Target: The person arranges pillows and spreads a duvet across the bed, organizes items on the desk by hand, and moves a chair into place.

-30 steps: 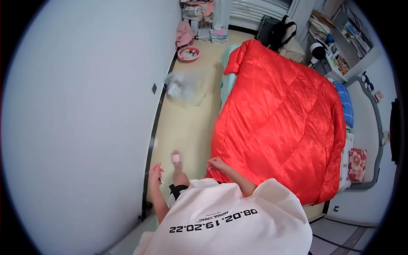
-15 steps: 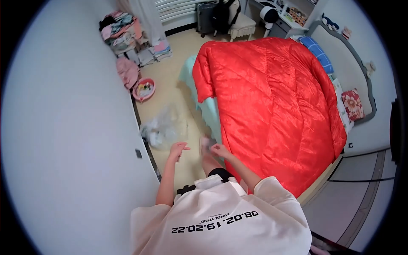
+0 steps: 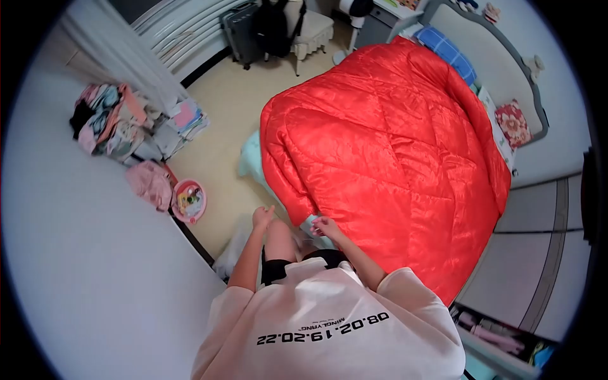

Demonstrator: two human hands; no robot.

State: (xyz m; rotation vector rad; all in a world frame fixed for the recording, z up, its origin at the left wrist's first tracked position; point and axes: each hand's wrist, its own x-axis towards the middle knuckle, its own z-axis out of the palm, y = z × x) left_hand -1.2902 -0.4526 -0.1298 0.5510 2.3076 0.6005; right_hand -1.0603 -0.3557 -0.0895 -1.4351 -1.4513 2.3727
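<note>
In the head view my left hand [image 3: 263, 217] hovers above my bare thigh, one finger stretched out and the others loosely bent; nothing shows in it. My right hand [image 3: 325, 227] hangs over the near left edge of the bed, its fingers loosely curled and apart, with no held object visible. Just beside it lies the lower left corner of a shiny red quilt [image 3: 386, 152], which covers most of the bed. Pale green bedding [image 3: 252, 158] shows under the quilt's left side. A clear plastic bag [image 3: 231, 253] lies on the floor left of my legs, partly hidden by my arm.
Along the left wall are a pink basin [image 3: 189, 201] with small items, a pink cloth bag [image 3: 150, 183], a clothes pile [image 3: 114, 120] and papers [image 3: 187, 120]. A suitcase [image 3: 244, 35] and a chair [image 3: 313, 28] with a black backpack [image 3: 272, 28] stand at the back.
The view has moved forward along the bed and turned, bringing the basin and clothes pile closer. The plastic bag is now beside my legs. My hands remain in front of my body.
</note>
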